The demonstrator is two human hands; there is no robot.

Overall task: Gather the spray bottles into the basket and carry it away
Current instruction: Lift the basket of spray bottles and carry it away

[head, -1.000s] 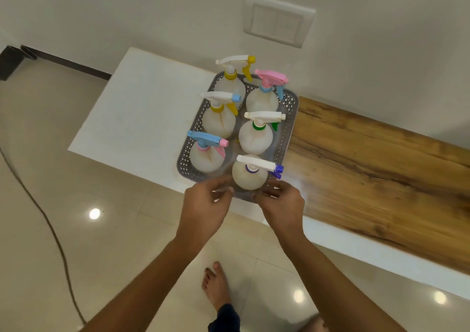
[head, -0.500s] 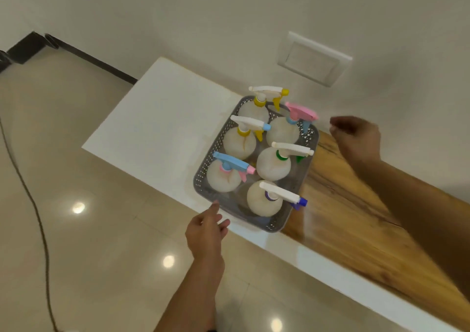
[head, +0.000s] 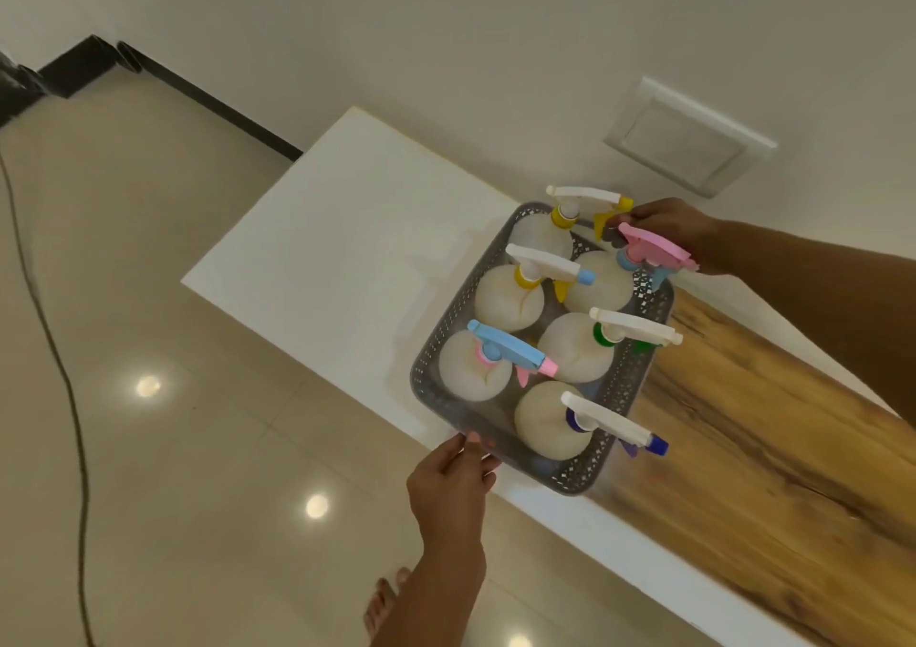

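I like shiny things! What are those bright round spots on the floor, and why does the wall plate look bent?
Head view: the bright spots on the glossy floor tiles are glare, probably mirrored ceiling lights; the wide-angle lens skews the wall plate and the table edges; the picture is slightly soft overall.

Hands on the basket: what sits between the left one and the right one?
Head view: the grey basket spans the gap between the left hand and right hand, with six spray bottles standing in it.
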